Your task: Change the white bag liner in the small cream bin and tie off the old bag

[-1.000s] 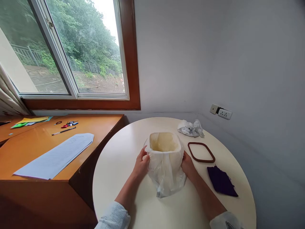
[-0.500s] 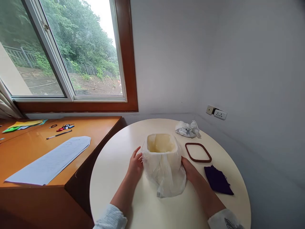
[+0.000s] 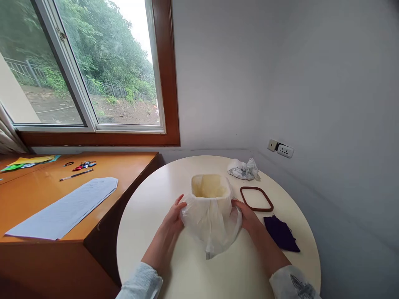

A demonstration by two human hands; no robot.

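A small bin (image 3: pixel 210 187), cream inside, stands upright on the round table, lined with a thin white plastic bag (image 3: pixel 212 224). The bag is folded over the rim and hangs loosely down the outside, with a corner trailing on the tabletop toward me. On the left side, my left hand (image 3: pixel 175 212) pinches the bag's edge. My right hand (image 3: pixel 246 214) grips the bag's edge on the right side and draws it outward. The bin's outer walls are hidden under the bag.
Right of the bin lie a brown rounded-square ring (image 3: pixel 257 199), a dark purple cloth (image 3: pixel 281 234) and a crumpled white bag (image 3: pixel 244 169). A wooden desk (image 3: pixel 124 166) on the left bears papers (image 3: pixel 67 207), a pen (image 3: pixel 76 175) and keys (image 3: pixel 84 165). Walls border the table behind.
Both hands have taken hold of the bag's loose edge and pulled it outward and slightly up. The hanging part is now spread wider at the sides. The bin has hardly moved.
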